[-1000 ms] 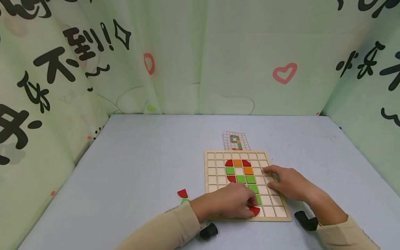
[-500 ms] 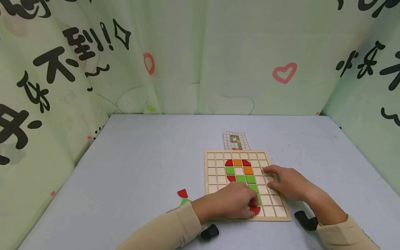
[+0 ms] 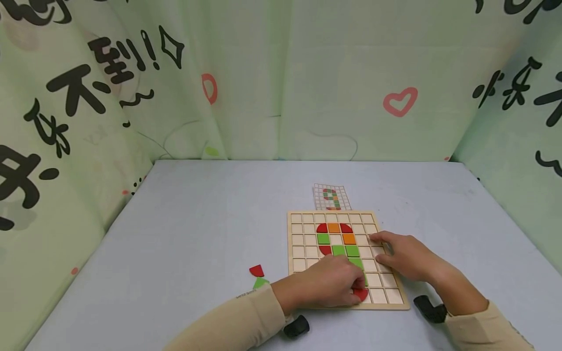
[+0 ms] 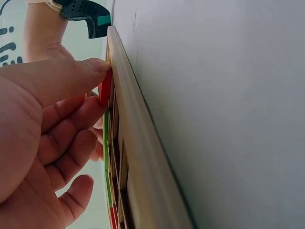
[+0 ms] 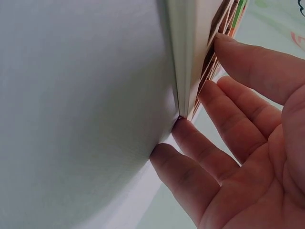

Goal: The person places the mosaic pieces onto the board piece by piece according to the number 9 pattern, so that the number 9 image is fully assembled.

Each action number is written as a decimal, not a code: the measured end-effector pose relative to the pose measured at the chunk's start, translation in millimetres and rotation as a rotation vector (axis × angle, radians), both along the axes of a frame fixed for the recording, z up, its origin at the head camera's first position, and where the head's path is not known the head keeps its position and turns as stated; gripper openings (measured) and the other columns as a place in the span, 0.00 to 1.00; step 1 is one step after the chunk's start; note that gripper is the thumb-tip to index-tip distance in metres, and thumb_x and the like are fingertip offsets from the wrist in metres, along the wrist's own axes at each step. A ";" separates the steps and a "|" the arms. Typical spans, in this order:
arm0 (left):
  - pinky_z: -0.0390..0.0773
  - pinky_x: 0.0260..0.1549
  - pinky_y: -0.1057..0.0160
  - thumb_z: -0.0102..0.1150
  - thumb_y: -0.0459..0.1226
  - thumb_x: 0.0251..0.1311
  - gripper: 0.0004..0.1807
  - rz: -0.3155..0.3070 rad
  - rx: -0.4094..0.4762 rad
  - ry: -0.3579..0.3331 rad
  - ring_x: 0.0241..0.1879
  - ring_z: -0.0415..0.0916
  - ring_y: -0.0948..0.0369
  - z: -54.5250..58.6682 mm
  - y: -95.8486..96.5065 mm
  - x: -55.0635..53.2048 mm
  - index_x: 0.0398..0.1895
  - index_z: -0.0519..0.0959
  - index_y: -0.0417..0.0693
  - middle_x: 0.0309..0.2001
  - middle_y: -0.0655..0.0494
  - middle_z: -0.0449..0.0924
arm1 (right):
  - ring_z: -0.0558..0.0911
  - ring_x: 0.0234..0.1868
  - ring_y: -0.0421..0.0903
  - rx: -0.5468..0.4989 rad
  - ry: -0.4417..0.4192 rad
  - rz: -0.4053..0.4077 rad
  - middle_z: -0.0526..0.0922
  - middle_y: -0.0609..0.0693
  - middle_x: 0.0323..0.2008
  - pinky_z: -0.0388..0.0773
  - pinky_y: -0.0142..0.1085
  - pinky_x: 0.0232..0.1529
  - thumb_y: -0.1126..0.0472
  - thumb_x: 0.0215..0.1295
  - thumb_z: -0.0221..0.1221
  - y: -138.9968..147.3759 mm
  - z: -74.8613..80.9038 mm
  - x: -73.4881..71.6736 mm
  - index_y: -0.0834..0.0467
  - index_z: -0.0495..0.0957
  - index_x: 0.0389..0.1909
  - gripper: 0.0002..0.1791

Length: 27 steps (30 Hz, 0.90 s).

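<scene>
In the head view my left hand (image 3: 327, 282) reaches over the lower part of a wooden grid board (image 3: 347, 306). It pinches a red quarter-round tile (image 3: 361, 295), which the left wrist view shows between thumb and finger, touching the board's bottom row. Red, orange and green tiles (image 3: 338, 250) fill a curved line of cells above; the hand covers some cells. My right hand (image 3: 406, 256) rests at the board's right edge, thumb and fingers spread loosely. The right wrist view shows some fingertips (image 5: 209, 90) on the board's face and others down at its rim and the table.
Behind the board lies a small pattern card (image 3: 331, 197) with a coloured grid. Left of the board are a loose red tile (image 3: 256, 270) and a green tile (image 3: 261, 282), partly hidden by the sleeve. Black wrist devices (image 3: 429, 309) hang under both forearms; a printed curtain surrounds the table.
My left hand has slid slightly right along the board's bottom row with the red quarter-round tile. The right hand has stayed in place.
</scene>
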State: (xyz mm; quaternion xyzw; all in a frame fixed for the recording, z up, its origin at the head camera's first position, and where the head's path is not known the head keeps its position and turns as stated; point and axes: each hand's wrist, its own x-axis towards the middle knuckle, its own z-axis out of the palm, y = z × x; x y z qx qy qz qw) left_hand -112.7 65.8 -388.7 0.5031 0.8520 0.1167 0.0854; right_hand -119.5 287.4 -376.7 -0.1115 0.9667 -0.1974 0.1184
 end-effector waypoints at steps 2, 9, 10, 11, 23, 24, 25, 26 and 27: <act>0.65 0.31 0.77 0.68 0.46 0.61 0.05 0.000 -0.003 -0.002 0.30 0.66 0.74 0.4 0.7 0.2 0.36 0.83 0.60 0.28 0.75 0.73 | 0.72 0.61 0.69 0.000 -0.002 0.000 0.76 0.67 0.60 0.69 0.63 0.56 0.59 0.65 0.64 -0.3 0.0 0.0 0.64 0.73 0.64 0.28; 0.64 0.33 0.77 0.68 0.47 0.61 0.07 0.020 -0.008 0.000 0.32 0.65 0.74 0.0 1.9 0.3 0.38 0.82 0.60 0.28 0.74 0.72 | 0.72 0.62 0.70 0.010 -0.002 0.004 0.75 0.68 0.60 0.69 0.63 0.56 0.58 0.65 0.64 -1.1 0.6 -0.7 0.64 0.73 0.64 0.28; 0.64 0.33 0.77 0.68 0.47 0.61 0.07 0.022 -0.006 -0.006 0.32 0.65 0.73 -0.1 2.1 0.2 0.38 0.82 0.60 0.29 0.74 0.72 | 0.72 0.62 0.70 0.009 -0.001 0.004 0.75 0.68 0.60 0.69 0.63 0.56 0.59 0.65 0.64 -1.2 0.9 -0.7 0.64 0.73 0.64 0.28; 0.64 0.34 0.78 0.68 0.46 0.61 0.07 0.023 -0.003 -0.014 0.32 0.65 0.73 -0.2 2.2 0.1 0.38 0.82 0.59 0.29 0.74 0.72 | 0.72 0.62 0.70 0.009 -0.001 0.003 0.75 0.68 0.60 0.69 0.63 0.56 0.59 0.65 0.64 -1.5 1.2 -0.5 0.64 0.73 0.64 0.28; 0.64 0.35 0.77 0.69 0.46 0.61 0.06 0.014 0.000 -0.021 0.33 0.66 0.73 -0.3 4.9 -0.9 0.38 0.82 0.59 0.29 0.74 0.73 | 0.72 0.62 0.69 -0.002 -0.012 -0.005 0.76 0.68 0.60 0.69 0.63 0.56 0.58 0.65 0.64 -1.4 2.3 0.7 0.64 0.73 0.64 0.28; 0.64 0.34 0.77 0.69 0.46 0.61 0.06 0.014 -0.002 -0.020 0.33 0.65 0.73 -0.4 5.2 -0.9 0.38 0.82 0.59 0.29 0.74 0.73 | 0.72 0.62 0.70 -0.003 -0.013 -0.005 0.76 0.68 0.60 0.69 0.63 0.56 0.58 0.65 0.64 -1.1 2.1 0.7 0.64 0.73 0.64 0.28; 0.64 0.34 0.77 0.69 0.46 0.61 0.06 0.015 -0.005 -0.019 0.33 0.65 0.73 -0.6 5.4 -0.9 0.38 0.82 0.59 0.29 0.74 0.73 | 0.72 0.62 0.69 -0.005 -0.013 -0.005 0.76 0.68 0.60 0.69 0.63 0.56 0.58 0.65 0.64 -1.0 1.9 0.8 0.64 0.73 0.64 0.28; 0.64 0.34 0.77 0.69 0.46 0.61 0.06 0.014 -0.005 -0.018 0.33 0.65 0.73 -0.8 5.6 -0.9 0.38 0.82 0.59 0.29 0.74 0.73 | 0.72 0.62 0.69 -0.006 -0.012 -0.005 0.76 0.68 0.60 0.69 0.63 0.56 0.59 0.65 0.64 -1.0 1.8 0.8 0.64 0.73 0.64 0.28; 0.64 0.35 0.77 0.68 0.46 0.61 0.06 0.014 -0.006 -0.016 0.33 0.65 0.73 -0.7 5.7 -0.8 0.38 0.82 0.59 0.29 0.74 0.72 | 0.72 0.62 0.69 -0.006 -0.010 -0.005 0.76 0.67 0.60 0.69 0.63 0.56 0.59 0.65 0.64 -1.2 1.6 1.0 0.64 0.73 0.64 0.28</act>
